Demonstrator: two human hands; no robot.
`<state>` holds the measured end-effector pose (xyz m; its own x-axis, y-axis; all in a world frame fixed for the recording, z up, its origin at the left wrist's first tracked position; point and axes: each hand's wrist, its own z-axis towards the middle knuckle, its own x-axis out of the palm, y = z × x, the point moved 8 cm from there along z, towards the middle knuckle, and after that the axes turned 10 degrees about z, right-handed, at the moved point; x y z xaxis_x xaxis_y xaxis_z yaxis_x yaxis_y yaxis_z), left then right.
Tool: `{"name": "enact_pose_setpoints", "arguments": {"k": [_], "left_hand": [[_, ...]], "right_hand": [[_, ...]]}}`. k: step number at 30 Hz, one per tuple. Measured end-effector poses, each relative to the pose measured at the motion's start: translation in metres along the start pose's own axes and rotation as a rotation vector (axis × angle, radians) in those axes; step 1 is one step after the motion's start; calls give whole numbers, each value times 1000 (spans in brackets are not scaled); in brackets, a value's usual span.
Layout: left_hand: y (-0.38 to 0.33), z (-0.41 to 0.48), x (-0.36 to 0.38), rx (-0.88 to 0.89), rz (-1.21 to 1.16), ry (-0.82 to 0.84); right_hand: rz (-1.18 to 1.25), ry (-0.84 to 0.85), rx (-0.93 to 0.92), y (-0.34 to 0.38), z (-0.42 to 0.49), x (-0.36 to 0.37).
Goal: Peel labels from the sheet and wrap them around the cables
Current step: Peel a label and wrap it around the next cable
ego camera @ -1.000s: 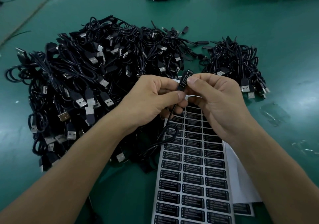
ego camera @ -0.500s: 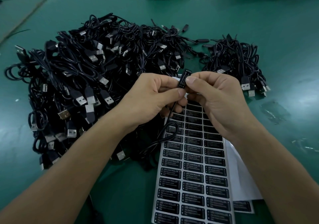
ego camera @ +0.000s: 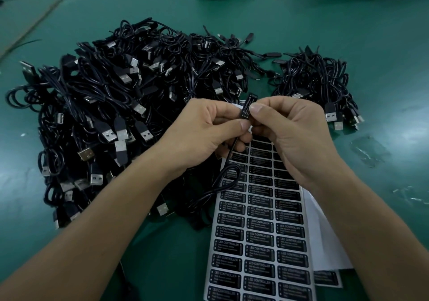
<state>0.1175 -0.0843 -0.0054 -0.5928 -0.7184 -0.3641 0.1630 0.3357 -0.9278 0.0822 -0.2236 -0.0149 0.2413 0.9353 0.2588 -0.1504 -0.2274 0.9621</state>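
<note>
Tabletop (ego camera: 325, 34): big cable pile (ego camera: 116, 103) at left, likely stock within reach. A smaller pile (ego camera: 313, 80) at right is probably finished ones.
Label sheet (ego camera: 260, 231) lies under the hands, its top rows hidden.
Left hand (ego camera: 204, 131) and right hand (ego camera: 294, 133): both grips pinch the label (ego camera: 246, 105) on a cable (ego camera: 228, 157), raised over the sheet. Thumbs hide the seam.

Left hand (ego camera: 206, 131), right hand (ego camera: 294, 136), close together

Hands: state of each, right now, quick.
Left hand: closed, pinching the cable just below its label.
Right hand: closed, pinching the label on that cable.
</note>
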Motion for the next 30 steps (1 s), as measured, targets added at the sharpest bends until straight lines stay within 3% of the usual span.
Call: {"name": "enact_pose_setpoints", "arguments": {"k": [30], "left_hand": [[-2, 0, 2, -7, -58, 9]], "right_hand": [[-33, -81, -33, 5, -3, 0]]}}
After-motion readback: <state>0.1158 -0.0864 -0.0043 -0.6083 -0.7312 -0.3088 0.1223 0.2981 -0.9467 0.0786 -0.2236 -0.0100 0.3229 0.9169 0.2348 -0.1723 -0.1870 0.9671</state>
